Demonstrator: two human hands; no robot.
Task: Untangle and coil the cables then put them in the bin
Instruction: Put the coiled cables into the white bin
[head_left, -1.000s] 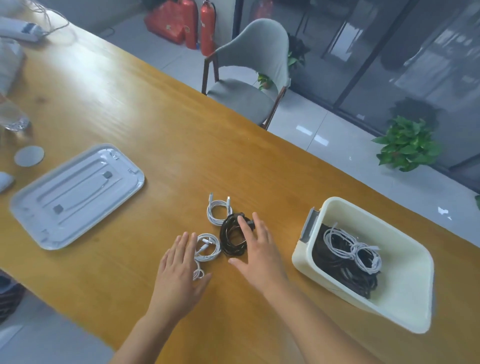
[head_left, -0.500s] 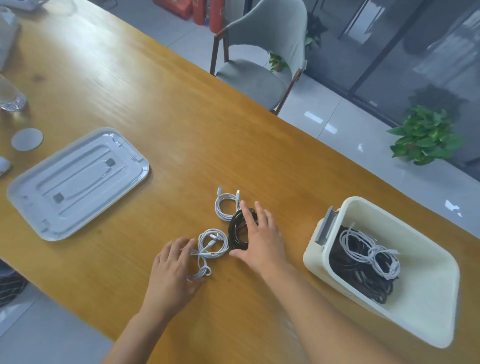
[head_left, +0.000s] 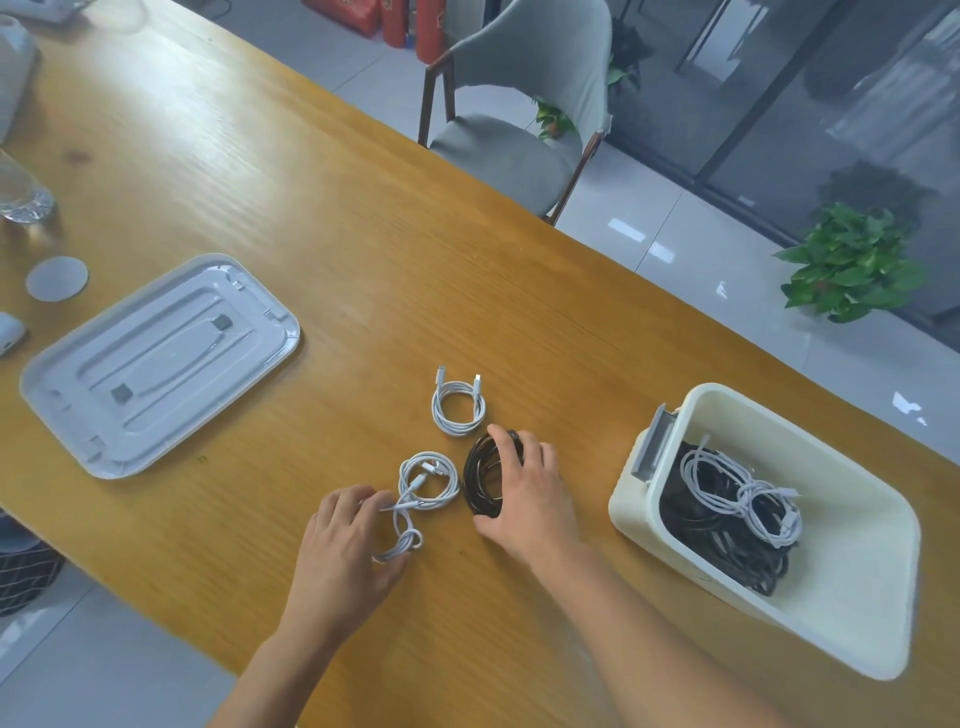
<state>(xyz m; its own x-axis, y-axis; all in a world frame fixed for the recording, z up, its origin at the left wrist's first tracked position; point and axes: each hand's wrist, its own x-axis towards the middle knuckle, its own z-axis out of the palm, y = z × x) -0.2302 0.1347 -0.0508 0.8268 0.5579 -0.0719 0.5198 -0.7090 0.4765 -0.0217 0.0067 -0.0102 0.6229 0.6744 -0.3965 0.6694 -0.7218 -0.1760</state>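
Lying on the wooden table (head_left: 311, 218) near its front edge are 3 loose cables: a coiled black cable (head_left: 480, 480), a loosely looped white cable (head_left: 423, 491) just left of it, and a neatly coiled white cable (head_left: 458, 406) just behind both. The right hand (head_left: 524, 499) rests on the black cable, fingers curled over its far rim and thumb at its near rim, gripping the coil. The left hand (head_left: 343, 551) has its fingers curled round the trailing end of the looped white cable, where the cable forms a small knot-like loop. The cream bin (head_left: 852, 644) stands to the right, near the right hand but apart from it, and already contains a heap of black cables (head_left: 727, 551) with 1 bundled white cable (head_left: 748, 504) on top. A grey lid (head_left: 156, 364) lies upside down at the left, well apart from the cables. A grey chair (head_left: 524, 104) and a potted plant (head_left: 852, 265) stand beyond the table.
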